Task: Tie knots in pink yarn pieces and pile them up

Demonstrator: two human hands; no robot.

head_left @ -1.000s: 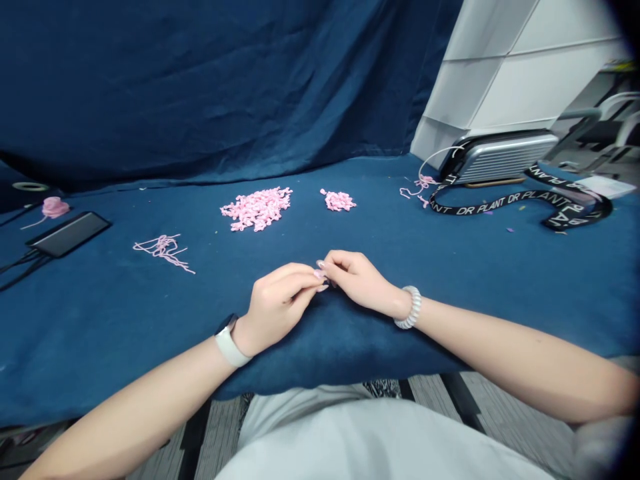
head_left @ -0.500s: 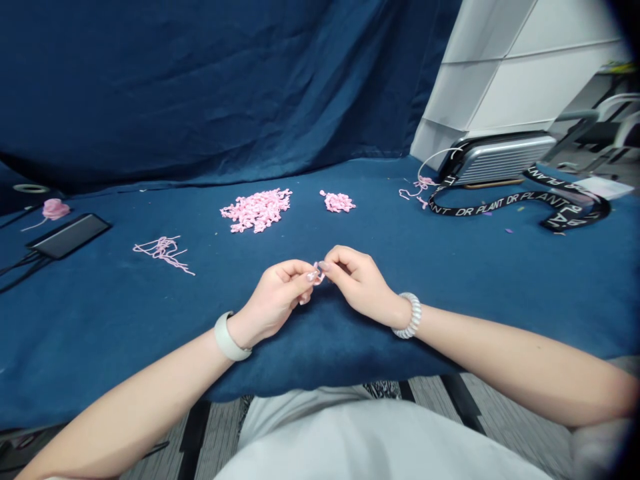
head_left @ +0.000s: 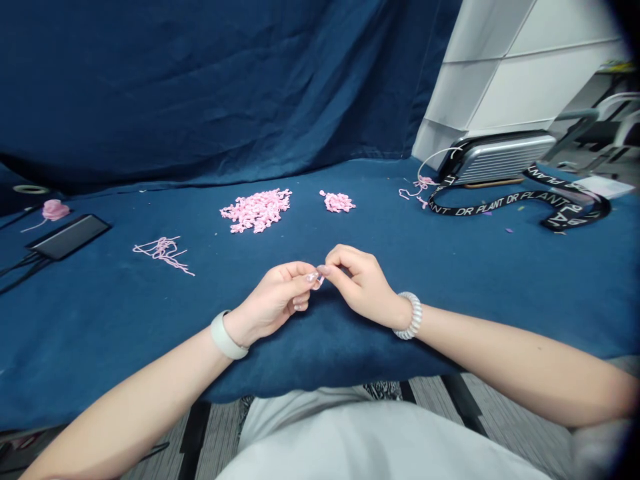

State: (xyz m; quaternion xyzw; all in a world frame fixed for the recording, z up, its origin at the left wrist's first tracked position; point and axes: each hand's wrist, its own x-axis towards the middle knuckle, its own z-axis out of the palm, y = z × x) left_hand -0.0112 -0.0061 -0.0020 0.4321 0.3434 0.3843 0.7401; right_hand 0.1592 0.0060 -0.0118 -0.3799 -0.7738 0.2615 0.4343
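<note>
The left hand (head_left: 270, 301) and right hand (head_left: 361, 283) are nearly shut, pinching a tiny pink yarn bit (head_left: 317, 281) together. A pink yarn pile (head_left: 257, 210) lies ahead of them.

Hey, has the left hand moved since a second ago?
Yes, the left hand has shifted slightly left and toward the pink yarn pile.

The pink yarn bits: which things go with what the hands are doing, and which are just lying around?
Part of the work: left hand, right hand, small pink yarn piece pinched between them, large pile of pink yarn pieces, smaller pile, loose pink strands, pink yarn ball.

Just lying about: black flat device, ribbed silver case, black DR PLANT strap.
</note>
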